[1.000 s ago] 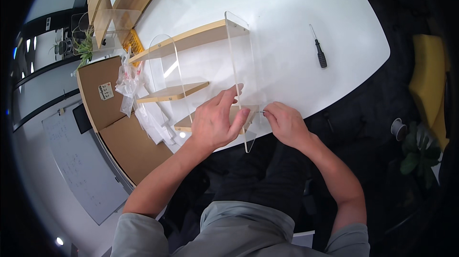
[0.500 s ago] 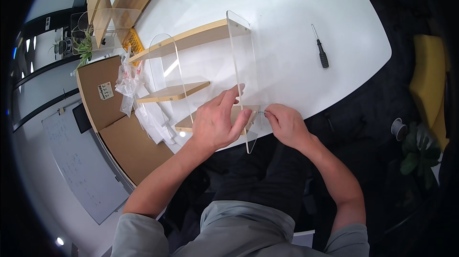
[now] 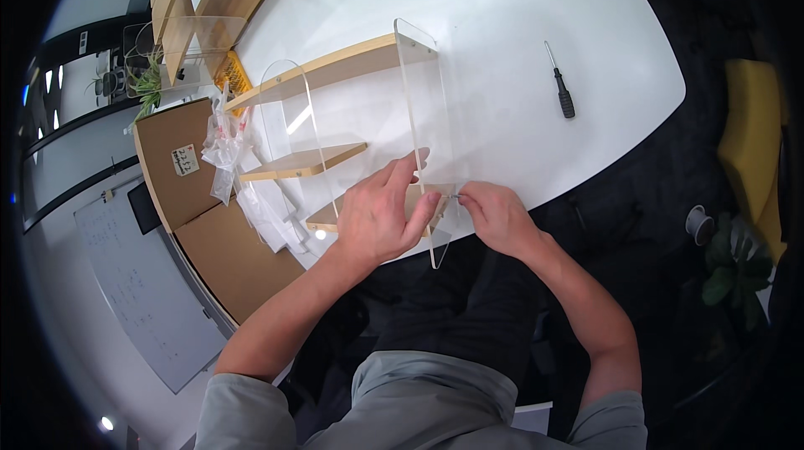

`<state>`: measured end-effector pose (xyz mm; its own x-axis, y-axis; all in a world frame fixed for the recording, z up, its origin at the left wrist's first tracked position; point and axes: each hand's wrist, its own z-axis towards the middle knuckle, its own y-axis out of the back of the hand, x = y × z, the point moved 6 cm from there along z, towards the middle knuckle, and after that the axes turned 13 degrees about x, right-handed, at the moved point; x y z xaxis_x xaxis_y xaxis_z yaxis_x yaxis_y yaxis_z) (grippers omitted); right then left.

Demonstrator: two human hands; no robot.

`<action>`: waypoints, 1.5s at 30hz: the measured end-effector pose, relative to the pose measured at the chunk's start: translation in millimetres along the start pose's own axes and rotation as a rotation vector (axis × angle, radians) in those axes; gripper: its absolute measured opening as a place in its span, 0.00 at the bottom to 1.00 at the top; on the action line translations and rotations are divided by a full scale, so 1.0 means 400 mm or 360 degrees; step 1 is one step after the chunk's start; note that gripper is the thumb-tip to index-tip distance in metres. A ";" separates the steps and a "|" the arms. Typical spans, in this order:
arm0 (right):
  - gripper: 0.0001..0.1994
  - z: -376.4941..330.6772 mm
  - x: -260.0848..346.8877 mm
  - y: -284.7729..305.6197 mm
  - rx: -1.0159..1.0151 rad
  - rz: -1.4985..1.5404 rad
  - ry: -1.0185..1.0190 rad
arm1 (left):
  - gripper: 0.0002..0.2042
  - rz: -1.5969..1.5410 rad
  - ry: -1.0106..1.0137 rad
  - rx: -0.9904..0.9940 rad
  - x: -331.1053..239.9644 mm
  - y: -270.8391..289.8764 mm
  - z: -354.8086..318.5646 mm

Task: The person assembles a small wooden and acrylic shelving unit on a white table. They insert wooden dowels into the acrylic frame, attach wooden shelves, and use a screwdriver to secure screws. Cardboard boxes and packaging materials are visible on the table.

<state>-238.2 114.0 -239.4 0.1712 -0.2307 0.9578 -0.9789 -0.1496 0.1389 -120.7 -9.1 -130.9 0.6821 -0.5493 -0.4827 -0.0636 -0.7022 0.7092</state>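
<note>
The shelf rack [image 3: 352, 148] is unmoved, left hand [image 3: 381, 215] still clasping its nearest board, right hand [image 3: 494, 214] pinching a screw.

Clear glossy plastic side panel [image 3: 427, 106], matt pale wooden shelves [image 3: 327, 73], smooth white table [image 3: 519, 23].

A single head-worn fisheye view looks steeply down from above the person's chest onto the near edge of the white oval tabletop [image 3: 502, 48]. Both forearms enter from the lower edge, close to the lens. Straight edges bow toward the dark circular rim.
</note>
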 end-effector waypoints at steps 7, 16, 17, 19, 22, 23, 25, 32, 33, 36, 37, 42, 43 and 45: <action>0.08 0.009 -0.080 -0.046 0.0186 0.0643 -0.0328 | 0.23 0.0023 -0.0005 -0.0007 -0.004 -0.001 0.001; 0.11 0.001 -0.039 -0.019 0.0260 0.1159 -0.1020 | 0.23 0.0028 0.0030 0.0004 -0.003 0.006 -0.001; 0.10 0.006 -0.035 0.000 0.0139 0.0864 -0.0755 | 0.23 0.0020 0.0033 0.0005 -0.004 0.004 -0.002; 0.07 -0.002 -0.019 0.026 -0.0096 0.0274 -0.0225 | 0.23 0.0033 0.0036 0.0007 -0.003 0.008 -0.002; 0.07 -0.001 0.001 0.025 0.0008 -0.0011 -0.0070 | 0.23 0.0020 0.0031 0.0009 0.000 0.003 0.000; 0.06 -0.001 0.002 0.024 0.0014 -0.0047 -0.0032 | 0.23 0.0018 0.0026 0.0003 0.000 0.004 0.000; 0.05 -0.003 0.001 0.020 0.0027 -0.0118 0.0044 | 0.23 0.0020 0.0018 0.0001 -0.001 0.004 0.000; 0.05 -0.004 0.001 0.010 0.0053 -0.0141 0.0091 | 0.24 0.0012 0.0002 -0.0001 0.001 0.003 0.001; 0.05 -0.003 0.003 0.010 0.0043 -0.0145 0.0100 | 0.24 0.0027 -0.0025 -0.0034 0.001 0.004 0.001; 0.05 -0.001 0.007 0.008 0.0025 -0.0176 0.0120 | 0.26 0.0057 -0.0080 -0.0097 0.002 0.002 0.002; 0.05 0.000 0.008 0.008 0.0021 -0.0189 0.0126 | 0.25 0.0058 -0.0078 -0.0095 0.002 0.002 0.002; 0.06 0.003 0.003 0.003 0.0104 -0.0552 0.0235 | 0.25 0.0058 -0.0095 -0.0112 0.001 0.002 0.001; 0.08 0.004 0.008 0.004 0.0137 -0.0651 0.0258 | 0.25 0.0063 -0.0099 -0.0115 0.000 0.001 0.000; 0.06 0.005 0.002 0.001 0.0067 -0.0605 0.0359 | 0.25 0.0069 -0.0106 -0.0117 -0.003 0.001 0.001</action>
<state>-238.1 111.9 -239.1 0.4852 0.0633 0.8721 -0.8448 -0.2233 0.4862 -121.9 -9.0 -130.3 0.6300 -0.6089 -0.4820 -0.0369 -0.6435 0.7646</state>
